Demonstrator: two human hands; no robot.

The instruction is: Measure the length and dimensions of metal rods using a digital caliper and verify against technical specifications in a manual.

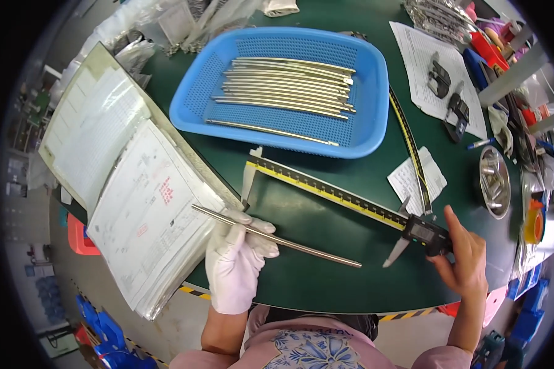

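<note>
Green matting covers the counter [326,270]. Nearest, the gloved left hand [234,264] pinches a slim, shiny metal rod [277,237], its long axis running from upper left down to lower right. The bare right hand [465,258] grips the digital caliper [351,200] at its slider. Beyond, matching rods lie in a blue basket [375,80].

Rod [277,238] middle hidden in gloved left hand [234,264]; document [148,215] print too small
</note>
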